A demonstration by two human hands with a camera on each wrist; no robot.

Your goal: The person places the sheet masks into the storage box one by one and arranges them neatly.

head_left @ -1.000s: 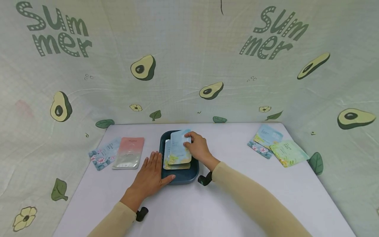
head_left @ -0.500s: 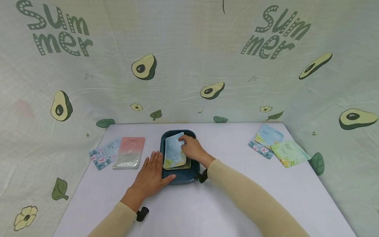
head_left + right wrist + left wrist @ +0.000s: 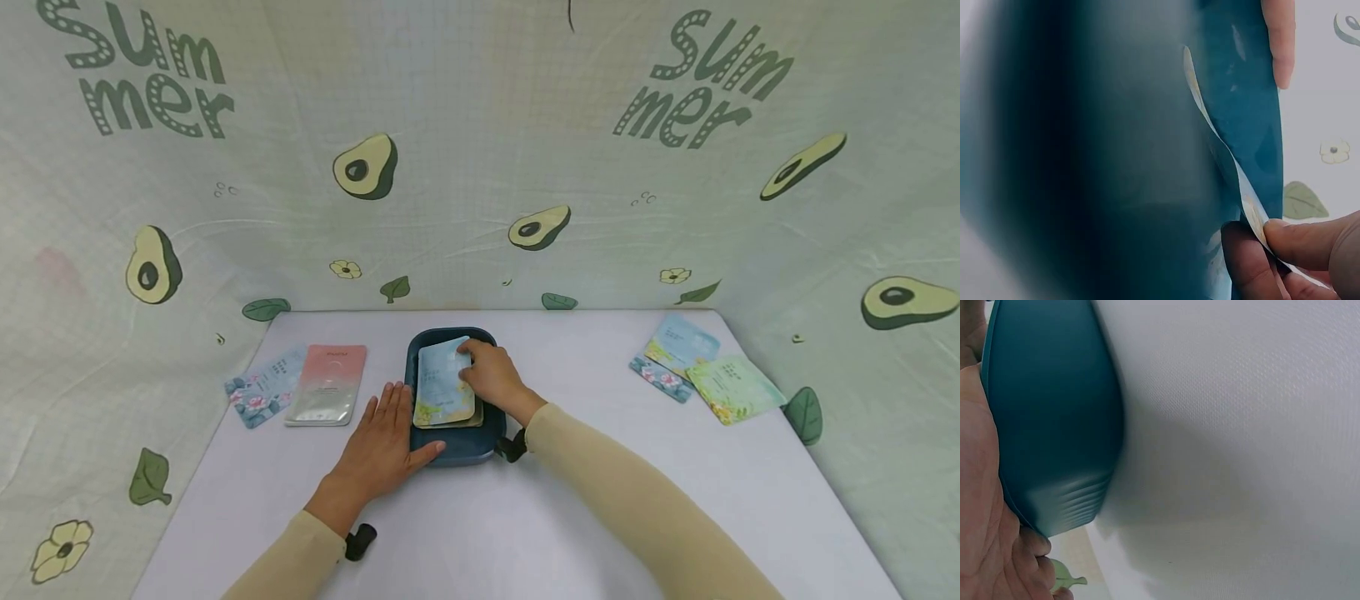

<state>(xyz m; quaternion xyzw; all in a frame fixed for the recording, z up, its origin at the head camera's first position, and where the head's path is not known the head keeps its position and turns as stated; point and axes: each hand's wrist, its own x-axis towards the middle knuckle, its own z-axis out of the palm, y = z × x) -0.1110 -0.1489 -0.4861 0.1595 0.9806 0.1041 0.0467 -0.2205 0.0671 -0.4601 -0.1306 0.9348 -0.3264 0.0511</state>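
On the bench (image 3: 480, 533), right hand (image 3: 495, 379) pinches sachet (image 3: 444, 383) over tray (image 3: 450, 450); left hand (image 3: 382, 442) rests flat, fingers straight, against tray.

I read "Summer", split as "Sum" over "mer", printed twice on the avocado backdrop cloth (image 3: 480, 167): once up left of the teal tray (image 3: 453, 452), once up right of it. The sachets in the tray, the pink sachet (image 3: 327, 386) left of it and the sachets (image 3: 705, 367) right of it carry print too small to read. Wrist views show no text.
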